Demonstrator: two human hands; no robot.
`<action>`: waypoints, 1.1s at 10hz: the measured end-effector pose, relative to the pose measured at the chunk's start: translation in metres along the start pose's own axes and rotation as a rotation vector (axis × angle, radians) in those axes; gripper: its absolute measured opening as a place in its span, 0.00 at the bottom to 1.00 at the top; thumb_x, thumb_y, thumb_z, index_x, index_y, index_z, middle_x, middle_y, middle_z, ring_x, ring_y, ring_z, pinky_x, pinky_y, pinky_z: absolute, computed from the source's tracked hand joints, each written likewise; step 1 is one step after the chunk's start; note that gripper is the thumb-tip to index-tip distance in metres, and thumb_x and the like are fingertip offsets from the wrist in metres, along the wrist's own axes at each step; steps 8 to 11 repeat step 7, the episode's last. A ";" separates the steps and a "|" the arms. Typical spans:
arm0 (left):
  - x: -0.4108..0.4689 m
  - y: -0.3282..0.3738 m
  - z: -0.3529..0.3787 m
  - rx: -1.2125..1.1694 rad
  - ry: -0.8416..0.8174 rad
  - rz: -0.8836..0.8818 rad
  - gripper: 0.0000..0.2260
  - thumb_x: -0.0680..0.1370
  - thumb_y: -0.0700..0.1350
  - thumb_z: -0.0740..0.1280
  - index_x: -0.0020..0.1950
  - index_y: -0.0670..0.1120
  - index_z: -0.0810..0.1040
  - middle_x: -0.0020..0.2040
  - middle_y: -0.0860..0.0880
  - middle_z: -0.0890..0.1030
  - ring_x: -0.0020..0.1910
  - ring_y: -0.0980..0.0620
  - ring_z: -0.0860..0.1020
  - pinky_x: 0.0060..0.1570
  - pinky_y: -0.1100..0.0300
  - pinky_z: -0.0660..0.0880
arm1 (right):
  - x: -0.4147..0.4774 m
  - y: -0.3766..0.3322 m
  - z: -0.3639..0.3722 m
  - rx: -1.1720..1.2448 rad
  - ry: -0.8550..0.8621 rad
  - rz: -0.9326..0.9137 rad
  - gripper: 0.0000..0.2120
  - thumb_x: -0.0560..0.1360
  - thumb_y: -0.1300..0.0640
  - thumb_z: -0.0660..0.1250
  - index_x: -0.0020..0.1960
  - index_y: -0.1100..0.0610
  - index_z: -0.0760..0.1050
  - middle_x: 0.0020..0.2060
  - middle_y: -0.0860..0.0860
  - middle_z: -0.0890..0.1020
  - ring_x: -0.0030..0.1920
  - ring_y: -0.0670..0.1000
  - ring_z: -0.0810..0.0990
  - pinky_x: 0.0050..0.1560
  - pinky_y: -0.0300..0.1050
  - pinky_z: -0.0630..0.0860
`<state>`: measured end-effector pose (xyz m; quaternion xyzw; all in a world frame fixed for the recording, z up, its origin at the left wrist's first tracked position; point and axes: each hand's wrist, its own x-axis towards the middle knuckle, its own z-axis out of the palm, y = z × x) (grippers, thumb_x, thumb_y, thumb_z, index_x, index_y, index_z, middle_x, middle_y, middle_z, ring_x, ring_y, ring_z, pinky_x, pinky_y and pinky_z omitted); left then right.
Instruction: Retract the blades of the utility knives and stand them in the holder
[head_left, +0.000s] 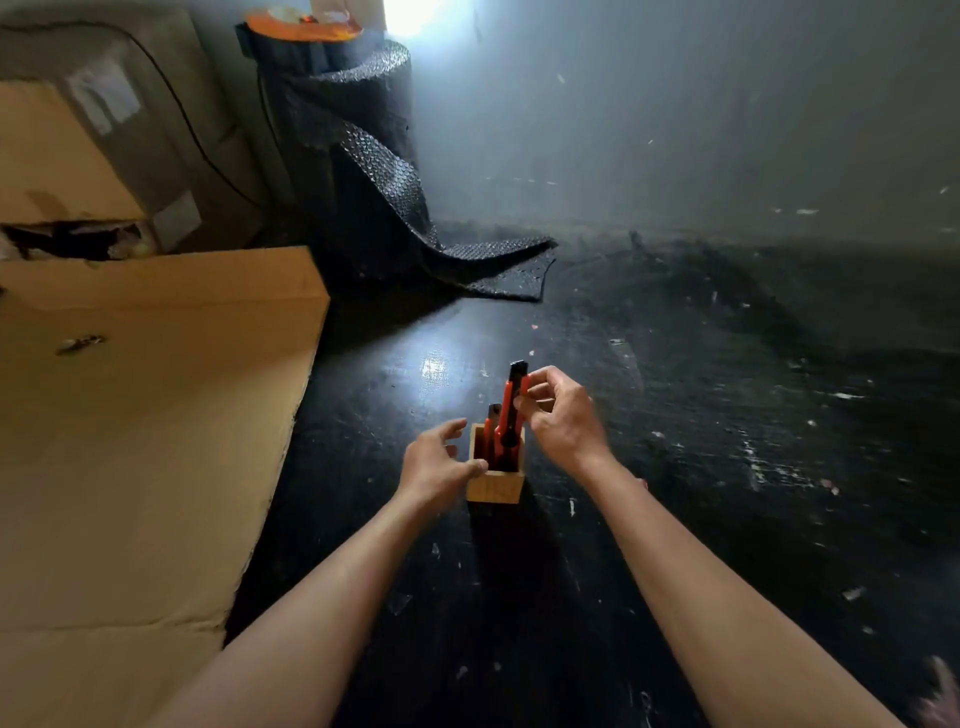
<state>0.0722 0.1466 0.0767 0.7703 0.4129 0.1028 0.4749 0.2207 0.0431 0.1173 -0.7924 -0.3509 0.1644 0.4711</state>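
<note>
Utility knife (511, 410), orange and black: upright, lower end inside wooden holder (493, 486), top above rim. Second knife (491, 426): standing in holder, shorter, just left. Right hand (563, 415): thumb and fingertips pinching the taller knife's upper body. Left hand (434, 465): fingers loosely spread, thumb touching holder's left rim. Holder: on black floor (675, 415), near cardboard sheet (145, 415).

Likely storeroom — cardboard boxes (156, 415), bubble wrap (374, 171).

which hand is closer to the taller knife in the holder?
Right. The right hand has its fingers at the upper part of the taller knife. The left hand is lower, beside the holder at its left wall.
</note>
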 end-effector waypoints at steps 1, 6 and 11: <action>0.004 -0.008 0.014 0.019 0.000 -0.039 0.35 0.71 0.44 0.81 0.76 0.46 0.72 0.70 0.45 0.79 0.63 0.48 0.80 0.64 0.52 0.78 | -0.002 0.019 0.013 -0.066 -0.034 0.038 0.03 0.78 0.55 0.70 0.50 0.54 0.78 0.44 0.48 0.83 0.43 0.45 0.82 0.37 0.34 0.75; 0.002 -0.026 0.035 -0.105 0.088 -0.107 0.23 0.75 0.39 0.77 0.70 0.47 0.80 0.65 0.48 0.84 0.62 0.49 0.82 0.65 0.51 0.79 | -0.012 0.050 0.029 -0.178 -0.093 0.149 0.06 0.78 0.57 0.69 0.54 0.54 0.80 0.47 0.49 0.85 0.47 0.48 0.82 0.45 0.40 0.75; -0.009 -0.026 0.031 -0.113 0.138 -0.120 0.25 0.75 0.41 0.77 0.72 0.44 0.78 0.66 0.47 0.82 0.64 0.49 0.81 0.65 0.52 0.78 | -0.020 0.041 0.016 -0.165 -0.046 0.127 0.08 0.77 0.58 0.69 0.56 0.55 0.79 0.47 0.50 0.84 0.48 0.49 0.82 0.43 0.36 0.72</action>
